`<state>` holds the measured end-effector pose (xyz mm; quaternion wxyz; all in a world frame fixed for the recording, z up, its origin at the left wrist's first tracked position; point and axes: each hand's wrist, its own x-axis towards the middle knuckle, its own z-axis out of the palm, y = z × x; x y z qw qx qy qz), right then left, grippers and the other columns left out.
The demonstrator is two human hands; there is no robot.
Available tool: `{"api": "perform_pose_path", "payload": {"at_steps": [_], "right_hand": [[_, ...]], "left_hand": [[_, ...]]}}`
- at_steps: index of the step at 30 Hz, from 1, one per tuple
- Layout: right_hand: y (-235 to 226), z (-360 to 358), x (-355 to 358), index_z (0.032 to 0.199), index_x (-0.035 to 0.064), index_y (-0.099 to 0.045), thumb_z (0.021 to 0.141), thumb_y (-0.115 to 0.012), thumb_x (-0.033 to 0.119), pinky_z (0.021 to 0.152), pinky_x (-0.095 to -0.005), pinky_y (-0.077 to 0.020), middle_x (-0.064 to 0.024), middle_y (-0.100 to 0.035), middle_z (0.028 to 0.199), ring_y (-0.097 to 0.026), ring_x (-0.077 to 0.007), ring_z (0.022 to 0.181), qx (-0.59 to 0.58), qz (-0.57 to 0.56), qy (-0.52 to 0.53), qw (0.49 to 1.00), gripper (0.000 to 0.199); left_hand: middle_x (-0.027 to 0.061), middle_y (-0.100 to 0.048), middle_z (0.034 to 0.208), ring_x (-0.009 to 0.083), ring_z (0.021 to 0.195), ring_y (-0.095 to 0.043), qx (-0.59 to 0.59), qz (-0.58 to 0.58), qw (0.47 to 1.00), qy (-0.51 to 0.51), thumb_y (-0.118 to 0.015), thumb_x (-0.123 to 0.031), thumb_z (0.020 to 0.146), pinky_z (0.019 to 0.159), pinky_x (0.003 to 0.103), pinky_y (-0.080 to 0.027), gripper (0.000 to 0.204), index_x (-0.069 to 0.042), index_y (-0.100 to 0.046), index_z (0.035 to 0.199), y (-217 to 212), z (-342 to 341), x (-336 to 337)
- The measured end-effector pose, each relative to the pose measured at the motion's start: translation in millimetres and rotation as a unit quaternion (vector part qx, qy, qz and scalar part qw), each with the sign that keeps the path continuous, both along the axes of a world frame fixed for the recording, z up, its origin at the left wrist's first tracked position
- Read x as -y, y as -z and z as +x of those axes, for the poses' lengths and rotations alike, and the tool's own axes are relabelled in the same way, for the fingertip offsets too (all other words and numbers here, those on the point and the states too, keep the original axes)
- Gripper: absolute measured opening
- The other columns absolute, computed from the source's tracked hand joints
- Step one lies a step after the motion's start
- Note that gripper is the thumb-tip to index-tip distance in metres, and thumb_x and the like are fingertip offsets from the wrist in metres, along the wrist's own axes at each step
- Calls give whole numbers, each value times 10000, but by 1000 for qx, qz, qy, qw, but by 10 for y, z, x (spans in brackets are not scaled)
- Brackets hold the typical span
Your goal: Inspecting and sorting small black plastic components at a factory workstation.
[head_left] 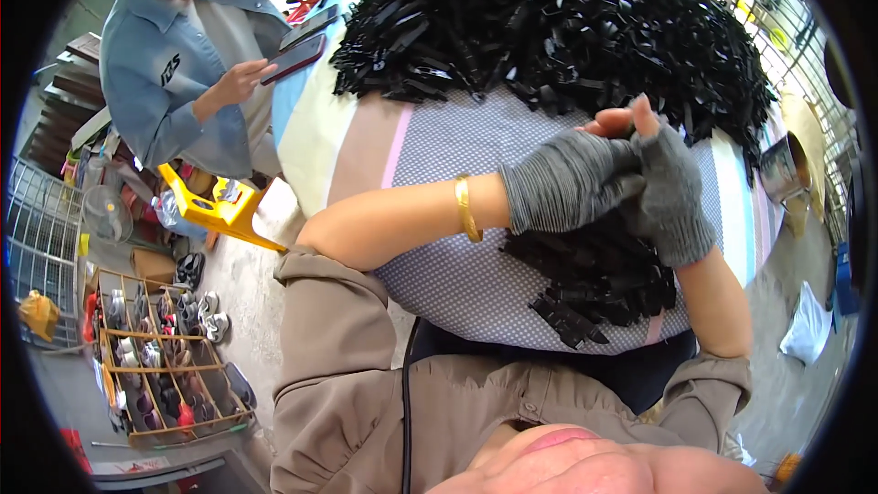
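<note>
My left hand (572, 181) and my right hand (675, 187), both in grey knitted fingerless gloves, meet above the cloth-covered table (439, 256). Their fingers are curled in against each other, and the bare fingertips show at the upper side. Whatever lies between them, if anything, is hidden. Just beyond my hands rises a large heap of small black plastic pieces (549, 18). Below them, nearer my body, lies a smaller pile of black pieces (594, 288), partly covered by my hands.
At the far left a person in a light blue jacket (146, 64) holds a phone (297, 59). A yellow plastic stool (215, 210) stands left of the table, with a shoe rack (169, 357) beyond. A metal container (784, 167) is at the right edge; a white bag (808, 325) lies on the floor.
</note>
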<state>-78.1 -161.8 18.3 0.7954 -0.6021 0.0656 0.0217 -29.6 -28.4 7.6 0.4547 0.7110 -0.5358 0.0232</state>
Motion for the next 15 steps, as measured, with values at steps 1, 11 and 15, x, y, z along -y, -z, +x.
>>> {"api": "perform_pose_path", "payload": {"at_steps": [1,11,15], "right_hand": [[-41,-42,-37,961,-22,-595,885,-407,568,806,-298,-473,-113,-624,896,-598,-183,838,43,-34,-7,998,624],[-12,437,1045,896,23,-638,899,-552,287,617,-236,-454,-17,-593,745,-535,-88,662,168,-359,117,911,278],[30,342,998,836,20,-626,790,-619,197,628,-322,-473,-114,-607,709,-597,-216,663,179,-644,81,739,183]], "left_hand": [[159,-633,873,314,842,-609,2,2,1000,-4,-579,-215,837,777,390,-479,258,-44,-597,1028,12,-9,-51],[118,-592,869,258,752,-600,134,145,980,32,-624,-249,824,679,357,-494,253,-71,-628,1003,-84,-36,-127],[137,-606,948,282,891,-574,110,97,984,105,-603,-388,822,816,391,-466,380,-103,-619,1073,-108,55,-206]]}}
